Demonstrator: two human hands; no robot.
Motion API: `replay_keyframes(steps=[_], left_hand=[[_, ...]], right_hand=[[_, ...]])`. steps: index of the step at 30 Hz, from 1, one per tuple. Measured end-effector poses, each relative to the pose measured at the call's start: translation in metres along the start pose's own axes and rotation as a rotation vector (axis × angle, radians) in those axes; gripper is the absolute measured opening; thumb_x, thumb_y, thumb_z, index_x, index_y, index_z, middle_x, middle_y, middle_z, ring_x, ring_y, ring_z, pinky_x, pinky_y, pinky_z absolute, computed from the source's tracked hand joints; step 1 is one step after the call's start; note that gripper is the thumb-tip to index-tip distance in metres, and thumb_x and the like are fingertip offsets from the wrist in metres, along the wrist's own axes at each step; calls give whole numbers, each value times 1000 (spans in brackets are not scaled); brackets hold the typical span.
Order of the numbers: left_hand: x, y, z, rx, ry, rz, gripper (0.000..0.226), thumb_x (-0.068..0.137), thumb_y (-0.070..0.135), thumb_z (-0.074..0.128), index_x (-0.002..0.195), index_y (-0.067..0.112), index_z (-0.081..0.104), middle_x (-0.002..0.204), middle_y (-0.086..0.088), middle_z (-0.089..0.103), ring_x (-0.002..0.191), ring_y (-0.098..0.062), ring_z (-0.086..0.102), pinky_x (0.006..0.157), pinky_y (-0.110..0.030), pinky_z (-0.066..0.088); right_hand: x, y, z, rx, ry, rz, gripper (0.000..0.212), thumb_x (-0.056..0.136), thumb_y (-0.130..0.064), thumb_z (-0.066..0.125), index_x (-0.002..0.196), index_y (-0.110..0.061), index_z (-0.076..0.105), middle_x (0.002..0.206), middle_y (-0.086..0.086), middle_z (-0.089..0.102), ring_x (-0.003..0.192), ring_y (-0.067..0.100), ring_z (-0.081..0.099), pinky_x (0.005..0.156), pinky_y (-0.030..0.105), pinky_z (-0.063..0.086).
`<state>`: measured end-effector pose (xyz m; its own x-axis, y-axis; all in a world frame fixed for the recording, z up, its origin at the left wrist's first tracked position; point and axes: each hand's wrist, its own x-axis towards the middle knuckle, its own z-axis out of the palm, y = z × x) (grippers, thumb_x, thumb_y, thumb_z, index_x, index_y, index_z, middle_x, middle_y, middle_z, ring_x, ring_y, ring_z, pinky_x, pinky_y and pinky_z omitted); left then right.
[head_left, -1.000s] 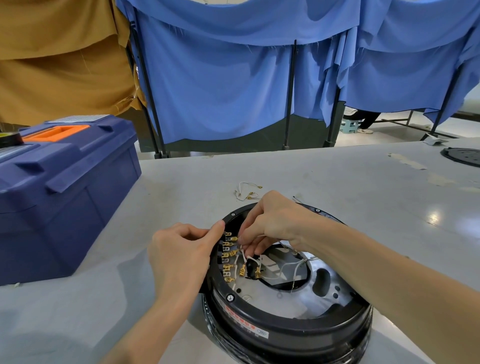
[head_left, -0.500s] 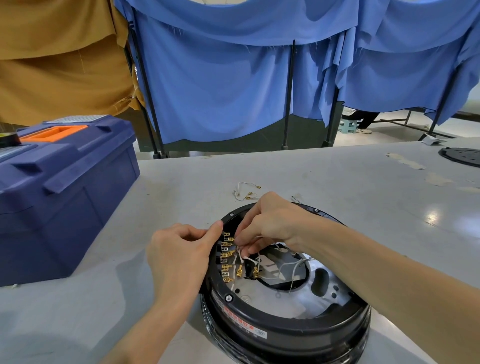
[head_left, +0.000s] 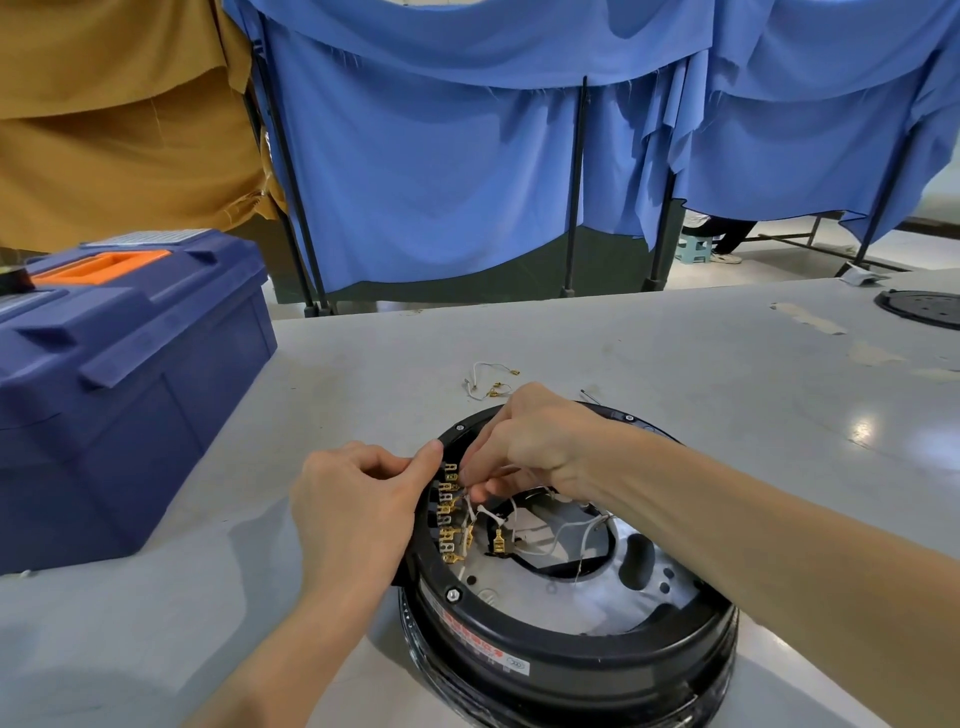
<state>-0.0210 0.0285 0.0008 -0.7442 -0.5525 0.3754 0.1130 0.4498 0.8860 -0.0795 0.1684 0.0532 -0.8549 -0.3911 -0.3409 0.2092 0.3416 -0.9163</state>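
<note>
A left hand (head_left: 358, 509) clamps the rim of a black housing (head_left: 545, 649) on the desk (head_left: 675, 364), apparently to steady it. The right hand (head_left: 535, 441), just beyond the left thumb, pinches a white wire (head_left: 471, 506) at the brass terminals (head_left: 448, 512) beneath its fingertips, likely seating a connector.

This is a workshop or assembly bay. A scuffed grey counter (head_left: 675, 374) carries a blue plastic toolbox (head_left: 130, 384) and a round black housing (head_left: 571, 665) lying open with brass terminals (head_left: 449, 514) and white wires (head_left: 488, 512) bared. Behind it, blue cloth screens (head_left: 441, 171) hung on black poles (head_left: 574, 182) partition the pale floor (head_left: 779, 260).
</note>
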Motion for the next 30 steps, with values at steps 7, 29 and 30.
replay_keyframes(steps=[7, 29, 30], left_hand=[[0, 1, -3, 29, -8, 13, 34, 69, 40, 83, 43, 26, 66, 45, 11, 61, 48, -12, 59, 54, -36, 51], [3, 7, -13, 99, -106, 51, 29, 67, 43, 84, 47, 28, 69, 45, 12, 62, 48, -1, 59, 48, -24, 43], [4, 8, -15, 112, -116, 50, 30, 66, 45, 84, 47, 28, 68, 44, 12, 61, 47, -2, 60, 48, -25, 46]], right_hand=[[-3, -1, -2, -126, -22, -33, 14, 80, 13, 66, 93, 16, 65, 57, 16, 65, 45, 18, 61, 46, 20, 51], [-19, 3, -6, -383, 170, -254, 10, 75, -9, 83, 82, -8, 75, 71, 6, 72, 64, 14, 67, 60, 22, 53], [-22, 3, -7, -451, 223, -296, 11, 74, -13, 84, 81, -12, 75, 74, 3, 71, 67, 11, 66, 62, 21, 52]])
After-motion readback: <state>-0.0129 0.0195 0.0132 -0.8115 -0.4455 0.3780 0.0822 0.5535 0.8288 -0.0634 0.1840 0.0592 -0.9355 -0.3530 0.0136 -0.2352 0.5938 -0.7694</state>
